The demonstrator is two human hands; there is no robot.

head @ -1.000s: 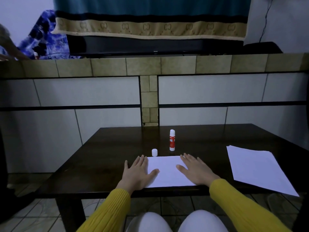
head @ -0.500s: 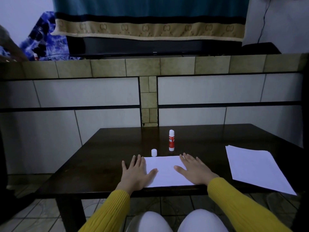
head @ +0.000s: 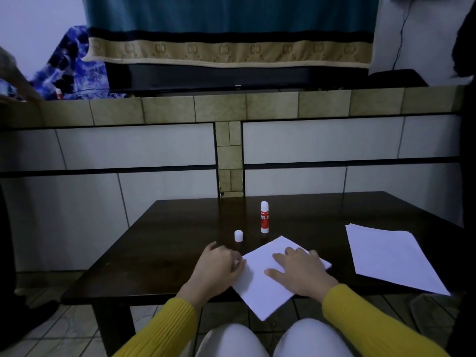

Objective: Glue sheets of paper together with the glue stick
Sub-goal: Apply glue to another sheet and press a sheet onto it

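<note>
Paper sheet (head: 260, 282) lies skewed at the near edge of the dark surface (head: 164, 243), one corner overhanging. The right hand (head: 301, 273) presses flat on it with fingers spread; the left hand (head: 217, 266) pinches its left edge. Judged step: repositioning the sheet. Next likely calls for the upright glue stick (head: 264, 217) (uncapped, cap (head: 238, 235) beside it) and the paper stack (head: 391, 256) at right.

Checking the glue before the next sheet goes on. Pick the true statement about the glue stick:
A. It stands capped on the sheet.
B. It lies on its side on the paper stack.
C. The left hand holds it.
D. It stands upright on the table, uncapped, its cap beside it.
D: the glue stick stands upright on the dark table, with its white cap standing apart to its left, and neither hand touches it.
</note>
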